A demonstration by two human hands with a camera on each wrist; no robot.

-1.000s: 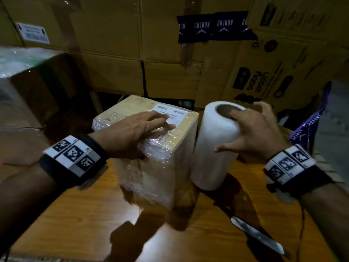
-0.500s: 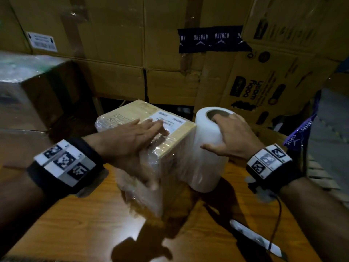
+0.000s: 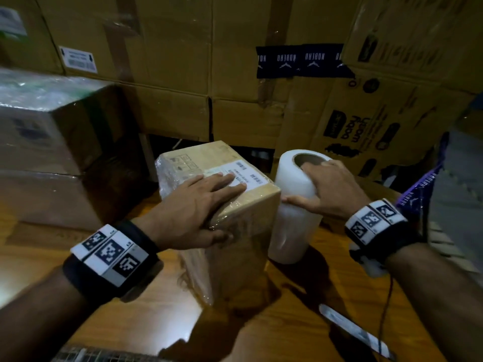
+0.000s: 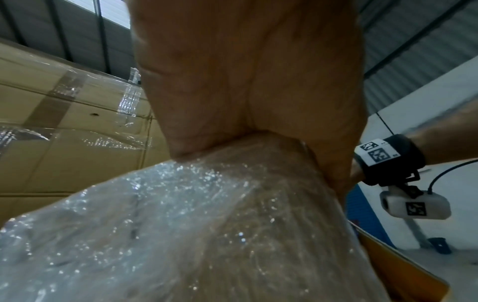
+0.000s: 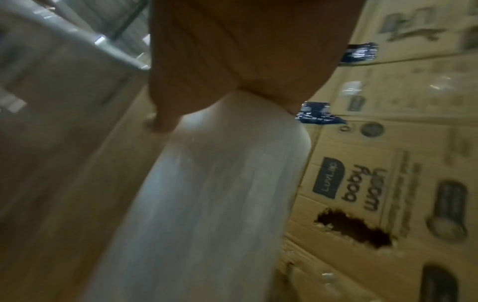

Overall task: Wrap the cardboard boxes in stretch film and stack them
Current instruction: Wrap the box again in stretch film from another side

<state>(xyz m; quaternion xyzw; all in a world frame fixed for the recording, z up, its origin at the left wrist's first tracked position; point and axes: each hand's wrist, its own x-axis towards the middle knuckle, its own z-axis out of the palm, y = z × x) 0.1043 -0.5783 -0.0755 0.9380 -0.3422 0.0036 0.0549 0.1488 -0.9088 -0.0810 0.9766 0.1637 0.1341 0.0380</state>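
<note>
A small cardboard box (image 3: 235, 246), partly covered in stretch film, stands on the wooden table (image 3: 146, 309). My left hand (image 3: 198, 202) lies flat on its top with straight fingers over the white label, thumb down the near side. In the left wrist view the palm (image 4: 245, 77) presses the filmed box (image 4: 181, 235). A white roll of stretch film (image 3: 295, 218) stands upright just right of the box. My right hand (image 3: 324, 189) grips the roll's top, fingers over the core hole, thumb on its side. The right wrist view shows the roll (image 5: 207, 204) under the hand, blurred.
A film-wrapped larger box (image 3: 52, 131) sits at the left on another box. Stacked cartons (image 3: 235, 74) form a wall behind the table. A knife (image 3: 350, 327) lies on the table at the front right. A purple bag (image 3: 423, 184) hangs at the right.
The roll and my right hand have shifted left, close against the box. The box has turned under my left hand, whose thumb now lies on the near side.
</note>
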